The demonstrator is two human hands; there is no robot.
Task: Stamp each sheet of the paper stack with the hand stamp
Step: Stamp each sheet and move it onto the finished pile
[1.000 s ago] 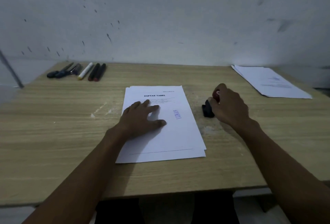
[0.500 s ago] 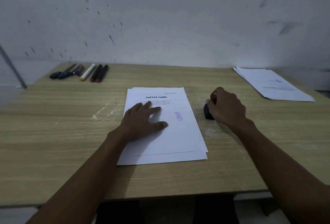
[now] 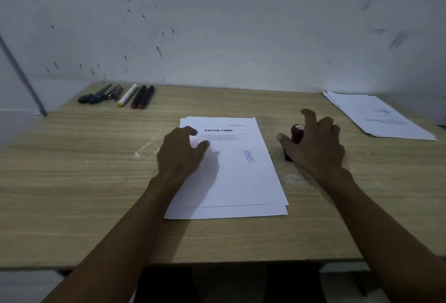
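A small stack of white paper [image 3: 243,182] lies in the middle of the wooden table [image 3: 72,182]. Its top sheet is headed "DAFTAR TABEL" and bears a blue "LUNAS" stamp mark [image 3: 251,156]. My left hand [image 3: 179,155] hovers over the sheet's upper left part with its fingers loosely bent. The hand stamp [image 3: 296,133], with a dark red knob and a black base, stands on the table right of the stack. My right hand [image 3: 316,146] is spread just above and behind the stamp, fingers apart, not gripping it.
A second pile of white sheets [image 3: 376,117] lies at the back right corner. Several pens and markers [image 3: 120,96] lie in a row at the back left. A wall rises right behind the table. A thin metal bar [image 3: 24,78] leans at the left.
My right hand has let go of the stamp and opened its fingers. My left hand has lifted off the sheet and shifted toward its top left corner.
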